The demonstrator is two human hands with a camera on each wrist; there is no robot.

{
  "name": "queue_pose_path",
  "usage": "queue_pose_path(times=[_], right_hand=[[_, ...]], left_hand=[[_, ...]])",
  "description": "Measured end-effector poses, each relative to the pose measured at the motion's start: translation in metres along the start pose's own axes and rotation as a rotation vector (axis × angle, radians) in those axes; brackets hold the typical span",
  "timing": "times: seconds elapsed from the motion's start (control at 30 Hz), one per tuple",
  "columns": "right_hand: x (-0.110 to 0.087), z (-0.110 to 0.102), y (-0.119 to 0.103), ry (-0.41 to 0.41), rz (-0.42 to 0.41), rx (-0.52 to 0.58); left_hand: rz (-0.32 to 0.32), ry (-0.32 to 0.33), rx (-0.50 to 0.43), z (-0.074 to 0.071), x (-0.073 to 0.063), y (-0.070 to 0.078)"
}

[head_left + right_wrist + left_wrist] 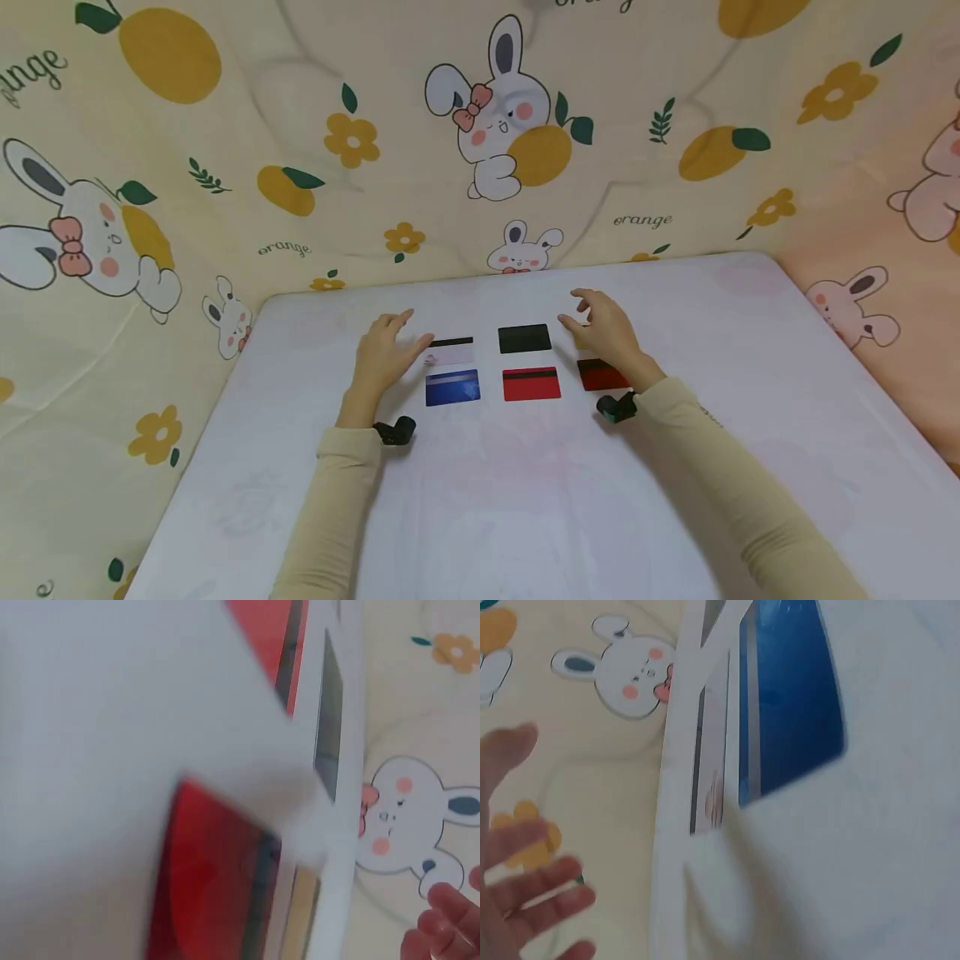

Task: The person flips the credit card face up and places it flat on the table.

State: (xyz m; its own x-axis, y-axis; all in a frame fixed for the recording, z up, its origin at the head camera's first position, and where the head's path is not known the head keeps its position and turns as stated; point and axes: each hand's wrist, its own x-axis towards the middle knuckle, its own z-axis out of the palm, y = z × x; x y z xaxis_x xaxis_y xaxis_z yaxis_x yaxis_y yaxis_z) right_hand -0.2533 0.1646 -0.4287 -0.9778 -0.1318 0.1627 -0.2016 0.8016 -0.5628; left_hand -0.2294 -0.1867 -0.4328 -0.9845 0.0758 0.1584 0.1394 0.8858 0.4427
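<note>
Several cards lie flat on the white table in two rows. In the back row are a pale card with a dark stripe, a black card and a yellowish card, mostly hidden behind the right hand in the head view. The front row holds a blue card, a red card with a black stripe and another red card. My left hand hovers by the pale card's left edge, thumb and fingers apart, holding nothing. My right hand, likewise empty, hangs over the yellowish card with fingers loosely bent.
The white tabletop stretches in front of the cards and to both sides. A patterned cloth with rabbits and oranges rises behind the table's back edge. Each wrist carries a small black camera.
</note>
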Motion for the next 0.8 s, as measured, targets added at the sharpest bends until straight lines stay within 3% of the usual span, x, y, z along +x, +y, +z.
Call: queue_pose_path(times=[0.13,0.27,0.57,0.8], right_hand=[[-0.002,0.009,-0.004,-0.003,-0.036,0.071],[-0.002,0.018,-0.01,-0.013,-0.056,0.172],[0.0,0.039,-0.035,-0.125,-0.094,0.312],[0.008,0.058,-0.043,-0.297,-0.002,0.48]], left_hand=[[0.005,-0.102,-0.183,0.0,0.001,-0.011],[0.037,-0.167,-0.294,0.001,0.004,-0.021],[0.046,-0.261,-0.434,0.003,0.006,-0.033],[0.049,-0.291,-0.43,0.007,0.012,-0.039]])
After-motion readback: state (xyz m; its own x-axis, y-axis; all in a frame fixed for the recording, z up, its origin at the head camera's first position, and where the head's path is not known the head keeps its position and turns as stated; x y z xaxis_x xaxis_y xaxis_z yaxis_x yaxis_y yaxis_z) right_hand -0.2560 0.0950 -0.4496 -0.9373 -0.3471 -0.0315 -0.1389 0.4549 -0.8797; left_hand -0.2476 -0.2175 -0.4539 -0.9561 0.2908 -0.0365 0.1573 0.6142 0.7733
